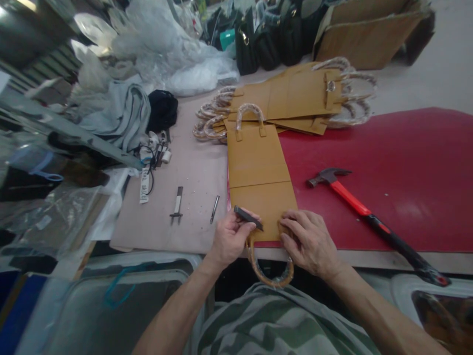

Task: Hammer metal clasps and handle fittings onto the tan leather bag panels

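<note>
A tan leather bag panel point(258, 158) lies lengthwise before me, a plastic-wrapped handle at its far end. Its near handle point(272, 283) hangs over the table edge. Between the thumb and fingers of my left hand point(231, 237) is a short dark bar-shaped tool point(248, 218), slanting over the panel's near left corner. My right hand point(310, 241) pinches the handle's tab point(284, 230) at the near right corner. Left of the panel lie a slim metal rod point(215, 209) and a two-pronged metal tool point(178, 204). A claw hammer point(364, 209) with a red and black grip lies to the right.
More tan panels with wrapped handles point(284, 96) are stacked behind. The hammer rests on a red mat point(399, 172). Black bags point(266, 44), a cardboard box point(369, 37) and clear plastic wrapping point(173, 49) stand at the back. Cables point(155, 153) lie at the left.
</note>
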The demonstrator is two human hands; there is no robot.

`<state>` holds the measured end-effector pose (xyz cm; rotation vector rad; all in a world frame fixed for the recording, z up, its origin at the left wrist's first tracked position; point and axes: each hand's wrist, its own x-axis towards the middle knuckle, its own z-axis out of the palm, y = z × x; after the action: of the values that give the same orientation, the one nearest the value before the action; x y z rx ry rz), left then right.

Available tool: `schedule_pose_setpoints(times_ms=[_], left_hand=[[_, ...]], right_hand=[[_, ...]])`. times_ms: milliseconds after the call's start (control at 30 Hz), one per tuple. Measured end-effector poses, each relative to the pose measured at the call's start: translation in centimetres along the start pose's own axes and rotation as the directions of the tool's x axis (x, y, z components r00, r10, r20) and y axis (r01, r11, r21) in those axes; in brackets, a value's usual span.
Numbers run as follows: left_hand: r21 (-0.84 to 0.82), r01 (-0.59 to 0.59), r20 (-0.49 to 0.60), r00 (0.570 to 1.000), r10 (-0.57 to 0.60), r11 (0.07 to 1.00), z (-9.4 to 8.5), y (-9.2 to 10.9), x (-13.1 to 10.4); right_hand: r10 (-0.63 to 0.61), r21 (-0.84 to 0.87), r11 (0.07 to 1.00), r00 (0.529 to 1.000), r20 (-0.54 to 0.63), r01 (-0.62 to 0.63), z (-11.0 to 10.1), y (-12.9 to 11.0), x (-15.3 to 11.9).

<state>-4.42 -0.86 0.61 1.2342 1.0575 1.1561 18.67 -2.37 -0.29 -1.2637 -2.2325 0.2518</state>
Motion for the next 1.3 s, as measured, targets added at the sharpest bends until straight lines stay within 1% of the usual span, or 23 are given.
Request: schedule_pose_setpoints(times_ms=[100,167,333,467,567,667,733,767,833,900,933,967,1033,1100,1133,1167,1233,1267,1300], left_hand=[[0.125,-0.078,0.031,0.997,0.075,0.989,0.2,-0.7,-0.2],[0.177,-0.106,0.029,0.994,0.102,0.979,0.1,-1.1,-0.3],[0.188,-0.125,0.004,0.992,0.126,0.974,0.1,-1.6,-0.5],[0.258,-0.187,0.027,0.982,0.186,0.948,0.3,-1.3,-0.4],[0.384,-0.301,0.078,0.953,0.294,0.873,0.6,-1.2,-0.3],[0.504,-0.428,0.159,0.900,0.407,0.750,0.9,-1.4,-0.2],[0.536,-0.465,0.185,0.879,0.439,0.704,1.0,-1.8,-0.1],[0.536,-0.466,0.185,0.878,0.441,0.704,1.1,-1.9,0.0],[0.505,-0.444,0.160,0.891,0.425,0.740,1.1,-2.3,0.1],[0.461,-0.412,0.128,0.907,0.401,0.786,1.1,-2.6,0.2],[0.446,-0.401,0.115,0.912,0.393,0.800,1.0,-2.7,0.2],[0.440,-0.394,0.106,0.915,0.389,0.807,1.0,-2.8,0.2],[0.440,-0.387,0.099,0.918,0.384,0.811,0.9,-3.0,0.2],[0.448,-0.382,0.096,0.920,0.381,0.808,0.9,-3.2,0.2],[0.454,-0.382,0.097,0.919,0.381,0.805,0.9,-3.3,0.2],[0.460,-0.387,0.100,0.917,0.386,0.799,0.9,-3.4,0.1],[0.474,-0.407,0.113,0.908,0.404,0.781,1.0,-3.5,0.1],[0.481,-0.418,0.119,0.902,0.414,0.771,1.0,-3.5,0.1],[0.488,-0.428,0.126,0.897,0.424,0.761,1.1,-3.5,0.1]], right_hand=[[0.007,0.001,1.000,1.000,0.003,-0.007,0.1,0.0,0.1],[0.012,0.003,1.000,1.000,0.009,-0.012,0.1,-0.1,0.1],[0.020,0.007,1.000,1.000,0.014,-0.020,0.1,-0.1,0.1],[0.030,0.010,1.000,0.999,0.015,-0.030,0.1,-0.1,0.2],[0.032,0.011,0.999,0.999,0.016,-0.032,0.1,0.0,0.1],[0.029,0.016,0.999,1.000,0.004,-0.029,0.2,0.0,0.0],[0.034,0.042,0.999,0.999,-0.006,-0.034,0.1,0.1,0.0],[0.039,0.072,0.997,0.999,-0.010,-0.038,0.0,0.2,0.0],[0.049,0.177,0.983,0.999,-0.009,-0.047,-0.5,0.5,0.0],[0.084,0.264,0.962,0.996,-0.028,-0.074,-1.6,1.1,-0.1],[0.112,0.261,0.961,0.992,-0.056,-0.094,-2.3,1.5,-0.3],[0.142,0.221,0.968,0.985,-0.096,-0.119,-3.1,2.0,-0.5],[0.195,0.048,0.981,0.961,-0.195,-0.189,-4.6,3.3,-1.3],[0.225,-0.156,0.950,0.938,-0.263,-0.271,-5.9,4.7,-2.2],[0.247,-0.242,0.919,0.932,-0.267,-0.313,-6.5,5.4,-2.7],[0.279,-0.315,0.881,0.926,-0.255,-0.352,-6.9,6.0,-3.1],[0.379,-0.406,0.811,0.907,-0.183,-0.421,-7.5,6.6,-3.6],[0.453,-0.406,0.786,0.881,-0.137,-0.467,-7.7,6.6,-3.7],[0.531,-0.375,0.764,0.842,-0.096,-0.524,-7.9,6.5,-3.6]])
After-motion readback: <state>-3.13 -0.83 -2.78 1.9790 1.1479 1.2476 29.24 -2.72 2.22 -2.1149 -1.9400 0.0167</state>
